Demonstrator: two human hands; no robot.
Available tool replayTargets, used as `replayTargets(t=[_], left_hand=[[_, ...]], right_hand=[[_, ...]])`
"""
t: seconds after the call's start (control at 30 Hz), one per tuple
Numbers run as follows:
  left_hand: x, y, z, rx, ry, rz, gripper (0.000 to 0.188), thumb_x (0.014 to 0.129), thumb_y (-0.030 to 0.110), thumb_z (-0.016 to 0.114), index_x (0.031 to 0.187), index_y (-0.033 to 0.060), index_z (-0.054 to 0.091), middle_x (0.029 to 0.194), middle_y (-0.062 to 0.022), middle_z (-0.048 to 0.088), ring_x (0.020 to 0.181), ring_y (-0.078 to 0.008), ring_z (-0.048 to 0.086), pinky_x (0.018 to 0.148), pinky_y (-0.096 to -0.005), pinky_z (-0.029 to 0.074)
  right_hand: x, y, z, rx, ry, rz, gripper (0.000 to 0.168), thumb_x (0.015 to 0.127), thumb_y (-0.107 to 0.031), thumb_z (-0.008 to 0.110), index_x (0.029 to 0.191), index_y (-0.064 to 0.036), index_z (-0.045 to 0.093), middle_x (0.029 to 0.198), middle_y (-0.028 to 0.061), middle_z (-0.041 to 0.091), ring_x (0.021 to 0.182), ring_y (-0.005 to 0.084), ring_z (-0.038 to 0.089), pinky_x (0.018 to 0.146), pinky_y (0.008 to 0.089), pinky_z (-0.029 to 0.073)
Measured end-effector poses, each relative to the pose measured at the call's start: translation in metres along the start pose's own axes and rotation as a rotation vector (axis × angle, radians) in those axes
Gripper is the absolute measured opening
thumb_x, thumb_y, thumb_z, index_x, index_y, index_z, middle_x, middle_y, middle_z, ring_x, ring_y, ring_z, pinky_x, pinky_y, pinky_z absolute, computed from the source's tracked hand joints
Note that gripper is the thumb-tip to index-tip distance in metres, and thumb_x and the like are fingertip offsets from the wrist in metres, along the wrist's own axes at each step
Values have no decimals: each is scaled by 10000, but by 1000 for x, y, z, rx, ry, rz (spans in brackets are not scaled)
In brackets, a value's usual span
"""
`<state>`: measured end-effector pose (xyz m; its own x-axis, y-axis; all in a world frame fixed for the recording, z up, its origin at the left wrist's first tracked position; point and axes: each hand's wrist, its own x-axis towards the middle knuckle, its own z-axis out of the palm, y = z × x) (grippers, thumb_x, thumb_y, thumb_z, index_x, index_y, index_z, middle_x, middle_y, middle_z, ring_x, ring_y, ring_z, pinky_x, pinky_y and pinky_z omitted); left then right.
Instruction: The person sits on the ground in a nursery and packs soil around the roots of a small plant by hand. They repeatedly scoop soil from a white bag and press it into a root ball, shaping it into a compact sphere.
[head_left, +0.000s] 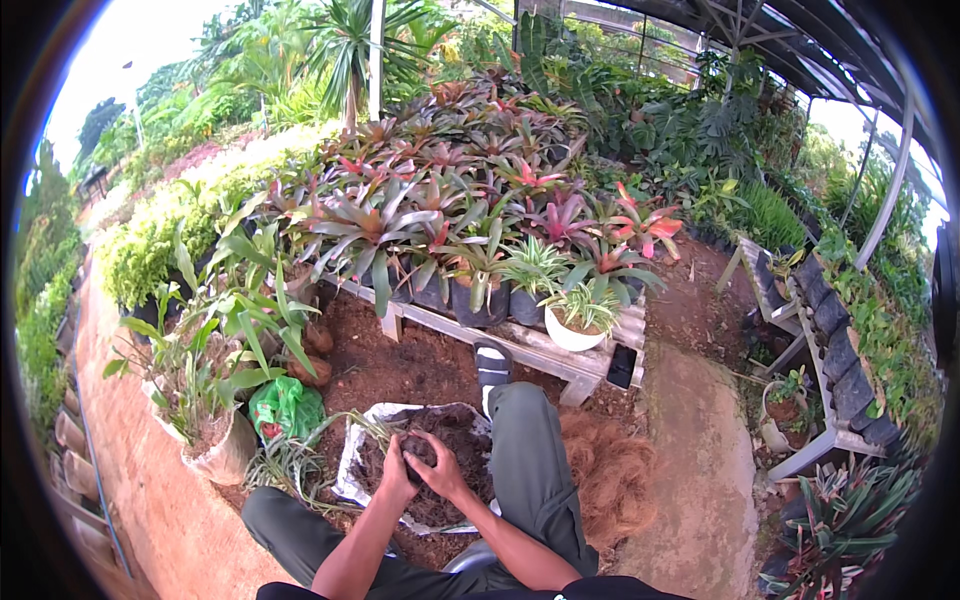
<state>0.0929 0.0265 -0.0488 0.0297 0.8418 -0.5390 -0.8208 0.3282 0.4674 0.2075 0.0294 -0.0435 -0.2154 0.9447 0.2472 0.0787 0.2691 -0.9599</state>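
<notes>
My left hand (396, 469) and my right hand (441, 466) cup a dark ball of soil (420, 450) from both sides. Narrow striped leaves of a small plant (369, 426) stick out to the left, just above my left fingers; its roots are hidden, apparently inside the ball. Below the hands lies an opened white sack (349, 480) bearing a heap of dark, fibrous potting soil (450, 506). More loose striped plants (289, 469) rest on the ground left of the sack.
Brown coconut fibre (607, 472) is piled right of my knee. A green plastic bag (285, 409) sits beside a sack-wrapped planter (225, 454). Ahead, a low bench (525, 349) carries potted bromeliads (375, 221), a white bowl planter (574, 334) and a phone (622, 366).
</notes>
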Motion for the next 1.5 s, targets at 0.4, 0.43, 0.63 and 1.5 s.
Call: replayTargets(t=[0.4,0.43,0.63,1.5], left_hand=[[-19,3,24,40,-80,-26,263,958,373,550,1033,135,631,1025,-57,649,968,-219,623,863,-405,518],[-17,4,24,102,-56,-19,258,947,360,568,1032,125,632,1025,-56,649,969,-212,623,855,-397,518],[-20,18,30,232,4,74,323,890,259,658,1145,88,555,1059,-80,634,972,-224,629,810,-396,533],[-81,64,-48,-310,349,232,319,940,371,543,1116,110,595,1088,-100,654,985,-277,648,895,-472,523]], right_hand=[[2,-2,-7,97,80,-21,429,858,-174,657,1237,13,585,1229,151,631,1182,242,582,1039,363,419],[2,-2,-8,114,97,-15,425,859,-183,665,1228,14,591,1229,154,633,1182,248,585,1037,364,419],[3,4,-7,172,69,29,511,950,-250,611,1369,0,460,1322,152,557,1255,235,511,1079,361,372],[-88,143,37,-836,-251,479,838,865,-417,673,1512,-103,244,1574,220,175,1444,427,172,1116,565,300]])
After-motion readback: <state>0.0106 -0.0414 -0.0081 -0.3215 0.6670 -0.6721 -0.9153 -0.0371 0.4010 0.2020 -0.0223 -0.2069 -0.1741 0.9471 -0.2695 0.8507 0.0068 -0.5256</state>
